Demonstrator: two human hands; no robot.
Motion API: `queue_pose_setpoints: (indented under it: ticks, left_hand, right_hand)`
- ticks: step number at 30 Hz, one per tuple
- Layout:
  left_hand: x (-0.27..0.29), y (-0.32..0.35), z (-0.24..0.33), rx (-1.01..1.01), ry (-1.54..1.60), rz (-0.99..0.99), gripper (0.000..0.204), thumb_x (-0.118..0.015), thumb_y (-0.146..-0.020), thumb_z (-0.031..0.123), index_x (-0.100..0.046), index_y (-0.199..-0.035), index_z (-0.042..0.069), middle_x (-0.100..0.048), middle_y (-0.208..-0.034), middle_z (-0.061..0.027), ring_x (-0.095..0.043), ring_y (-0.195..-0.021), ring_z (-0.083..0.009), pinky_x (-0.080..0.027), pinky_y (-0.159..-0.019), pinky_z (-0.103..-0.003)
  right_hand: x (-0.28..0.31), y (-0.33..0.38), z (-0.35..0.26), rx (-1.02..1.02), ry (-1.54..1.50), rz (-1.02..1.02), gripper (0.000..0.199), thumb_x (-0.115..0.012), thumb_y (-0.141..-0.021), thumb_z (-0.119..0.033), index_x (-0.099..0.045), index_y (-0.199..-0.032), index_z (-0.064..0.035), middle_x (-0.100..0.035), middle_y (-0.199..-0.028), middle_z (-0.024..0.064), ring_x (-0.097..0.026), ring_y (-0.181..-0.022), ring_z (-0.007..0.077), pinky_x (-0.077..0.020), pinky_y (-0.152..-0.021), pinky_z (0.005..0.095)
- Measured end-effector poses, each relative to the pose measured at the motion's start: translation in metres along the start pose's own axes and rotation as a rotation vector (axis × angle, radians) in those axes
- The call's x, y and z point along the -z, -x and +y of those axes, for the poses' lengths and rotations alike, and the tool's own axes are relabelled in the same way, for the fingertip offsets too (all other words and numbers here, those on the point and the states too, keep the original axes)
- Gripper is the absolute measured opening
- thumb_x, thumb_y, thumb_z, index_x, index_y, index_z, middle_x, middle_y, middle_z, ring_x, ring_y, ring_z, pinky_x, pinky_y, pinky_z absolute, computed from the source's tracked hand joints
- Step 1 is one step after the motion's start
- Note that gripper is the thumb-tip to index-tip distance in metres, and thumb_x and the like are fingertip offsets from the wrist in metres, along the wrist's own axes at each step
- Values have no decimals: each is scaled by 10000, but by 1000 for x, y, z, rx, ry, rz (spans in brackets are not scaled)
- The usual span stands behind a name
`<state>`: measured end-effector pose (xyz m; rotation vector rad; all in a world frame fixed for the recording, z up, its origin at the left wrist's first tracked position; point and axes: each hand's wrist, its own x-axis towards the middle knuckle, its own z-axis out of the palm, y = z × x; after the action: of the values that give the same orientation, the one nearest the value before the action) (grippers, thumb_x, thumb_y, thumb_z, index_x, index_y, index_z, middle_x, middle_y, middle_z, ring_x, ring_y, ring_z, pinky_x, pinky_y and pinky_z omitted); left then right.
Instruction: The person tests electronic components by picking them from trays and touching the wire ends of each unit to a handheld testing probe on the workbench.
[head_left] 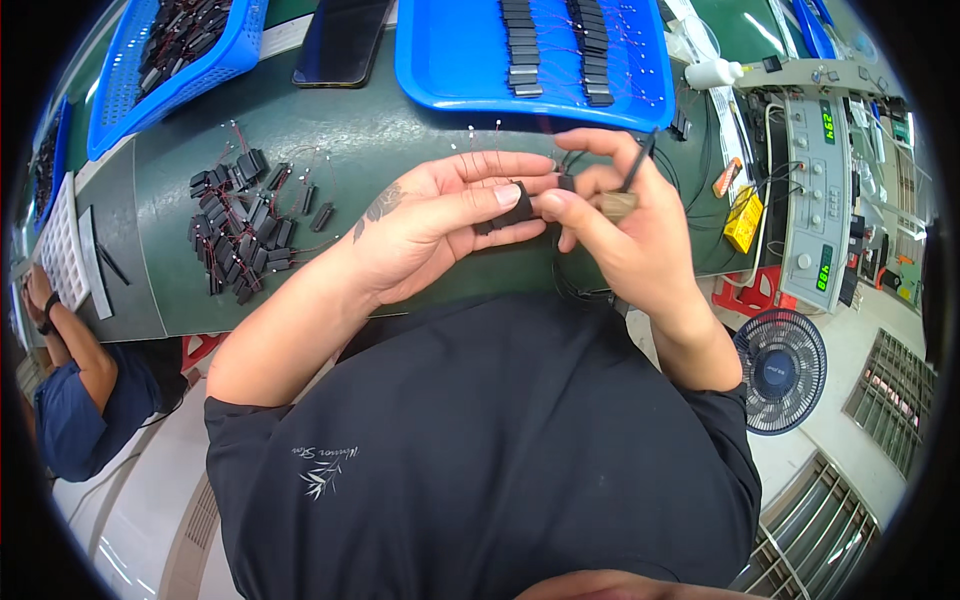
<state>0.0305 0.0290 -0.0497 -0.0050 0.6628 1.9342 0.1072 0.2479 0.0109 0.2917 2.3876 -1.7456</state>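
Note:
My left hand point(425, 215) is held palm up over the green bench, its thumb pressing several small black rectangular blocks point(514, 212) against the fingers. Thin wires with white tips stick out beyond those fingers. Close against it, my right hand point(645, 225) has thumb and fingers closed by a small black plug-like piece point(566, 183). A slim black stick point(640, 160) and a tan piece point(617, 205) also sit among the right fingers; how they join is hidden. Black cable hangs below the right hand. To the left lies a loose pile of wired black blocks point(245, 225).
A blue tray point(412, 75) with rows of wired blocks stands ahead, beside a phone point(342, 42). A blue basket point(112, 115) of blocks is far left. Instruments with green displays point(815, 200), a yellow box point(742, 220) and a fan point(780, 370) stand right. A co-worker's arm point(75, 340) shows left.

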Motion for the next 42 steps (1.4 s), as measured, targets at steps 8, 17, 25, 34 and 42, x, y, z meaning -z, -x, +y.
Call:
queue_pose_setpoints:
  ticks: [8,17,25,34,42]
  left_hand:
    - [2,-11,10,59,-144,27,367,-678,-1092,135,-653,-1408,-49,-709,-1360,-211,-723,-1229,-265,-592,-1104,-397]
    - [-6,-10,16,99,-510,167,269,-698,-1087,146,-740,-1253,-61,-789,-1170,-179,-797,-986,-241,-668,-841,-301]
    - [-1,-10,12,-30,-672,241,240,-783,-1050,193,-807,-1105,-39,-808,-1005,-150,-781,-832,-175,-631,-721,-242]
    - [-3,-12,16,-53,-601,298,208,-758,-1056,137,-801,-1095,-63,-806,-960,-165,-772,-781,-187,-618,-699,-245]
    - [1,-10,11,-53,-540,307,180,-732,-1057,93,-799,-1075,-73,-804,-938,-175,-769,-750,-215,-614,-689,-262]
  right_hand:
    - [6,2,20,104,79,169,272,-702,-1039,-20,-677,-1309,0,-753,-929,94,-651,-709,137,-501,-701,203]
    - [29,-39,29,326,-272,129,530,-450,-1189,-390,-737,-1104,48,-723,-854,115,-610,-582,164,-497,-578,228]
    - [22,-56,43,-13,-572,-59,600,-419,-1201,-439,-718,-1149,78,-782,-977,194,-729,-641,236,-624,-623,274]
    - [18,-53,54,156,-503,-96,188,-690,-1084,-113,-711,-1151,61,-789,-1048,214,-804,-850,270,-677,-786,316]
    - [9,-55,59,249,-630,-134,185,-723,-1053,-53,-684,-1196,58,-781,-1109,223,-806,-954,269,-679,-839,328]
